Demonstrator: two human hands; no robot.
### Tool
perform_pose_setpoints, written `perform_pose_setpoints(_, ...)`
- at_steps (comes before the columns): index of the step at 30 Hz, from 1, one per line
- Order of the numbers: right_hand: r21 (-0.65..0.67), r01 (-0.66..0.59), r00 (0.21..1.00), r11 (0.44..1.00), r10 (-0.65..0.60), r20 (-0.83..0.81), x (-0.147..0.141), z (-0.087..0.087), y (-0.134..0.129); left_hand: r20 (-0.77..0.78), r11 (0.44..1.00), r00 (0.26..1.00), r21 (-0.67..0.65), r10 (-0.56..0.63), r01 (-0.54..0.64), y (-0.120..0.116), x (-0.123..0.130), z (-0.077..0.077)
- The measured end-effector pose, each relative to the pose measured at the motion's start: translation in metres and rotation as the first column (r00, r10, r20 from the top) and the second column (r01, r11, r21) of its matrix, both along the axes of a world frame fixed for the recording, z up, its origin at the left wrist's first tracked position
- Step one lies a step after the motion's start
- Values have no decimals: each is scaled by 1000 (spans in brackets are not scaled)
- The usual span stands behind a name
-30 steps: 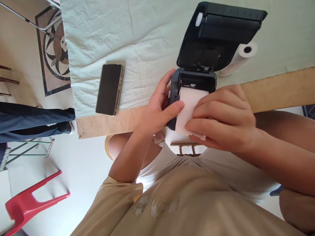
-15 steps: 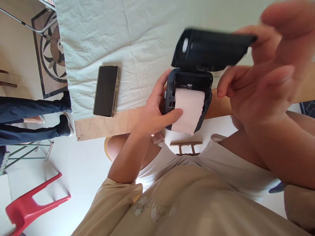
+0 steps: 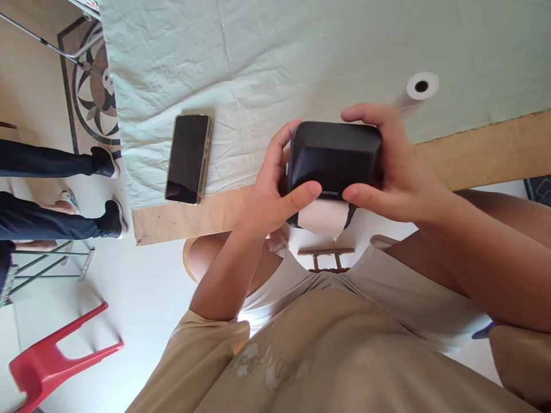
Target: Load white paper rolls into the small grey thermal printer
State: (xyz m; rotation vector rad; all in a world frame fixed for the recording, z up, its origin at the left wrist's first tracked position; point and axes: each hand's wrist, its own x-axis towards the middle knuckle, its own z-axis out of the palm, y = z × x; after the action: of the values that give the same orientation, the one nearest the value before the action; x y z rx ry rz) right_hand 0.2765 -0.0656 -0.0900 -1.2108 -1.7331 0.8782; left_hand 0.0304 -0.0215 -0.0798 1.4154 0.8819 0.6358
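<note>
Between my two hands is a black portable receipt printer, its lid down, above the table's near edge. A strip of white paper sticks out from under the lid on the side toward me. My left hand wraps the printer's left side, thumb on the lid's near edge. Around the right side curls my right hand, its thumb pressing the same edge near the lettering. Beyond the right hand a white paper roll stands on the cloth.
A smartphone lies left on the pale green tablecloth. Bare wood edges the table toward me. On the floor at left are a red plastic stool and another person's legs.
The printer's lid has swung down over the paper inside. My right hand has moved left and down from the raised lid onto the printer's right side, uncovering the paper roll.
</note>
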Motion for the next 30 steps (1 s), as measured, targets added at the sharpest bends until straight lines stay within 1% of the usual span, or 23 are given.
perform_pose_setpoints(2,-18,-14,1000,1000,14,20,0,-2,1,-38,1000,999,-4,7,-7,0,0,-1)
perform_pose_setpoints(7,-45,-75,997,996,74,-30,3,-4,3,-96,999,995,44,28,-24,-1,1,3)
perform_pose_setpoints(11,-15,-102,994,995,103,26,8,-4,7,-233,996,970,60,70,-58,-4,0,10)
perform_pose_setpoints(13,-17,-112,993,994,112,48,9,-4,9,-271,994,958,83,92,-72,-4,0,11)
perform_pose_setpoints(17,-41,-118,991,992,120,52,11,-5,9,-244,988,964,137,102,-70,-5,1,8)
perform_pose_setpoints(19,-42,-105,993,994,107,48,12,-6,10,-278,988,956,143,95,-57,-4,3,10)
perform_pose_setpoints(21,-23,-92,994,996,93,51,13,-8,10,-298,993,954,116,48,-14,-2,4,15)
perform_pose_setpoints(22,-7,-97,994,995,97,48,14,-9,10,-272,993,962,114,15,17,0,4,20)
perform_pose_setpoints(23,11,-106,994,994,106,42,14,-10,10,-241,990,970,134,-4,38,3,3,25)
perform_pose_setpoints(24,25,-117,993,993,116,36,15,-11,10,-205,978,979,205,14,29,6,0,31)
perform_pose_setpoints(25,40,-126,992,991,124,33,15,-12,10,-183,948,981,317,68,-6,10,-5,36)
perform_pose_setpoints(26,52,-129,991,990,127,34,16,-13,10,-215,882,955,463,203,-84,16,-12,41)
perform_pose_setpoints(27,60,-127,991,990,125,43,16,-14,11,-149,719,908,666,392,-201,21,-22,44)
perform_pose_setpoints(28,71,-122,992,990,118,53,16,-14,11,-138,621,849,742,510,-252,27,-33,47)
perform_pose_setpoints(29,81,-119,991,990,115,62,17,-15,11,-166,562,779,783,605,-269,33,-46,48)
perform_pose_setpoints(30,86,-120,991,989,114,67,17,-15,11,-252,573,700,775,668,-268,37,-58,47)
